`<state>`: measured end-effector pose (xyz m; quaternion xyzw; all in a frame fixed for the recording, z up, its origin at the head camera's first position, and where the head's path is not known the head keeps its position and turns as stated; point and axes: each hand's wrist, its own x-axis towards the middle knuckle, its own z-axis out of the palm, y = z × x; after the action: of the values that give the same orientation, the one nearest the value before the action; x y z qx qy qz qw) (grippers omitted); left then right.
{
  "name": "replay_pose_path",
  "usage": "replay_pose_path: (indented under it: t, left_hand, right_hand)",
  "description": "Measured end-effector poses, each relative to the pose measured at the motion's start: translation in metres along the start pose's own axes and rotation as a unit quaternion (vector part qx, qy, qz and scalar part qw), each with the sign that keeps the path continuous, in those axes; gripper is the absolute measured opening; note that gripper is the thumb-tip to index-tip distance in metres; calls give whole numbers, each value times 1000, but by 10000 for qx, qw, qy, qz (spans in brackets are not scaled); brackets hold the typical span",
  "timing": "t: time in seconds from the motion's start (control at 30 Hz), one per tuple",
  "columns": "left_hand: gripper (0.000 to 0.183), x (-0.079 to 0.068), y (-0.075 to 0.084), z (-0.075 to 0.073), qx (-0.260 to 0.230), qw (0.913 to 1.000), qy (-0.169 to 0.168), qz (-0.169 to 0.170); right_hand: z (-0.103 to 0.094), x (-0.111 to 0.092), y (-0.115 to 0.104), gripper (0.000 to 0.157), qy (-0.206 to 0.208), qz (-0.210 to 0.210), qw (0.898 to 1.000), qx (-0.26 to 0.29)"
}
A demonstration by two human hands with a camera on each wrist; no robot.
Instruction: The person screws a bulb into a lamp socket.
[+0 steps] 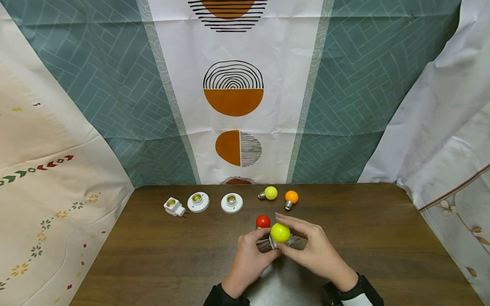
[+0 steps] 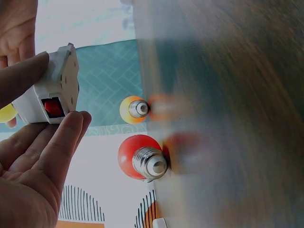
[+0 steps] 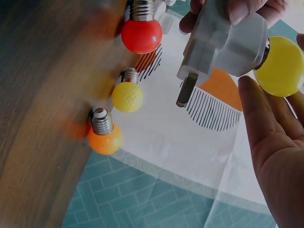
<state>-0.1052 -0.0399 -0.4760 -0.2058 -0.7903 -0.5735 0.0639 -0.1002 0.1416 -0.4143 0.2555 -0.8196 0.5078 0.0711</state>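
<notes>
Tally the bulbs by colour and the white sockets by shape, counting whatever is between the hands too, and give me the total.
Red bulb: 1
Orange bulb: 1
Yellow bulbs: 2
Round white sockets: 2
Plug-in white sockets: 2
Total: 8

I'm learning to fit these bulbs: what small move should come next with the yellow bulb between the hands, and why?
Probably a slight twist of the yellow bulb by the right hand: that hand is beside the bulb, the left hand grips the white socket, and a sliver of metal base shows between bulb and socket, so it may not be fully seated.
</notes>
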Motion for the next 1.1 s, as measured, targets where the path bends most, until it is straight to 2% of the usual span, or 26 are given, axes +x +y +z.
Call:
replay_pose_path:
  t: [0.17, 0.3, 0.53, 0.9, 1.1]
  left_hand:
    - [39, 0, 0, 0, 35, 10000, -2, -77]
    - [41, -1, 0, 0, -13, 9999, -14, -165]
    - [43, -1, 1, 0, -95, 9997, -14, -220]
    - [41, 0, 4, 2, -50, 9999, 90, -105]
    - [38, -2, 5, 3, 131, 9998, 141, 67]
  right_hand:
    - [-5, 3, -22, 54, -39, -177, 9998, -14]
    - [-7, 3, -27, 51, -82, -248, 9997, -12]
    - [-5, 2, -24, 49, 51, -310, 9994, 167]
    - [-4, 2, -27, 44, 566, -206, 9980, 188]
    - [0, -2, -11, 43, 835, -144, 9961, 232]
